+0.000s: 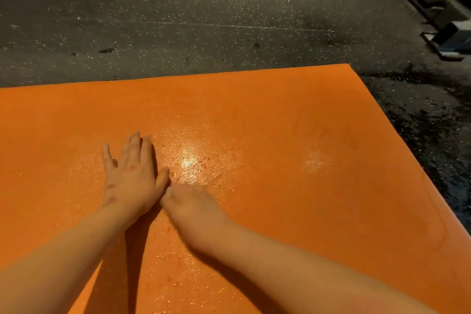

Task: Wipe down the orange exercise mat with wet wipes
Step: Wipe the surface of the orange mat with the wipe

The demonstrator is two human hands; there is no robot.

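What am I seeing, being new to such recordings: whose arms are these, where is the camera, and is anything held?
No machine here: a person wears one camera on the head, looking down at their own bare arms. The left hand lies flat, fingers straight, on the orange exercise mat, which rests on a dark speckled floor. The right hand is blurred beside the left thumb; whether it holds anything cannot be told. Shiny wet patches show on the mat ahead of the hands.

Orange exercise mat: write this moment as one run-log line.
left hand flat on orange exercise mat; right hand blurred, grip unclear; wet patch ahead
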